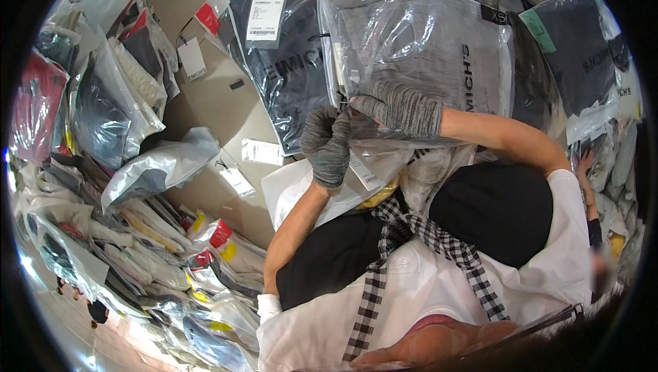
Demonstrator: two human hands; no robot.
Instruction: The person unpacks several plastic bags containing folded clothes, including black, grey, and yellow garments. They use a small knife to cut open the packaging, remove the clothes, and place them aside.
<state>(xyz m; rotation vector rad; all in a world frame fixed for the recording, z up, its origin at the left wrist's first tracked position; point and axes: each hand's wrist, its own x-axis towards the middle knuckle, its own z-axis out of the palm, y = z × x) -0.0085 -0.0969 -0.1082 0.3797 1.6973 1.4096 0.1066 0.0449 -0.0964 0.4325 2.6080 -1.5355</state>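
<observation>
My left hand and my right hand, both in grey knitted gloves, meet at the lower left corner of a clear plastic garment bag. A folded grey ribbed garment shows through that bag. Both hands are closed, fingertips almost touching, around something small and thin that I cannot make out. Just below the fingers, beside my left wrist, lies a white tag. Under the bag's left side is another bagged garment, dark navy, with a white label on it.
Heaps of bagged clothes cover the left side. A silvery bag juts out over the beige floor. Loose white tags lie near the navy garment. More bagged garments lie at right, where another person's hand shows.
</observation>
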